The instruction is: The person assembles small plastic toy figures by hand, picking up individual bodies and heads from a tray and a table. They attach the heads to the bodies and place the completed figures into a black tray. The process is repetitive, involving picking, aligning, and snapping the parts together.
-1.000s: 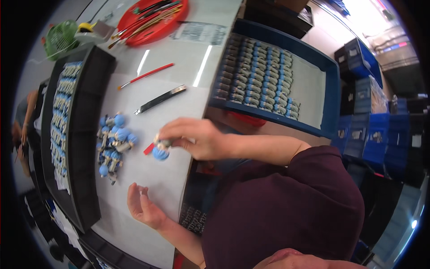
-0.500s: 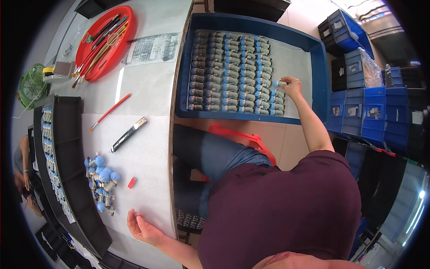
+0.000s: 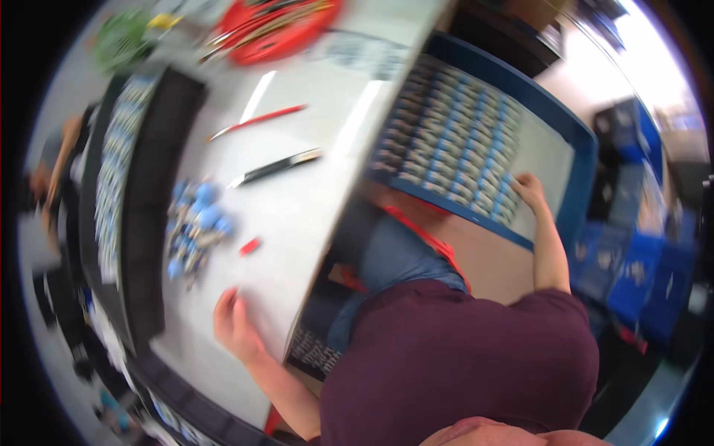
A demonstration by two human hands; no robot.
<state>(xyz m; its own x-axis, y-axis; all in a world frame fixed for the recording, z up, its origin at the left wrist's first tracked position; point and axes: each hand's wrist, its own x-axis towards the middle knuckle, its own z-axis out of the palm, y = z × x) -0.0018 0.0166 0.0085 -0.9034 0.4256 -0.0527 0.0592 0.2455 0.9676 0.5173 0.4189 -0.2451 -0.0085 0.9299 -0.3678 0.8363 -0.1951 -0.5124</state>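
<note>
compared with half a second ago, when the right hand (image 3: 529,191) held a small blue-headed figure up at the last row, it is now lower, fingertips brought together against the near end of that row in the blue tray (image 3: 586,160); whether a figure is pinched there i cannot tell, as the fingers cover the spot. the view has also turned and blurred. the left hand (image 3: 239,325) is about as it was, half open with loosely curled fingers, over the near edge of the bench (image 3: 271,219), with nothing visible in it. the rows of figures (image 3: 461,141) fill most of the tray, leaving a pale strip along its outer edge. a pile of figures (image 3: 199,223) lies on the bench, just beside the dark crate (image 3: 147,215) along its far edge. a printed sheet (image 3: 364,53) toward the bench's end is too smeared to read. a red block (image 3: 250,247), black tool (image 3: 277,168) and red brush (image 3: 260,119) lie between pile and near edge, with a red dish of brushes (image 3: 260,55) beyond. the right forearm crosses the tray's near wall and hides part of it.
</note>
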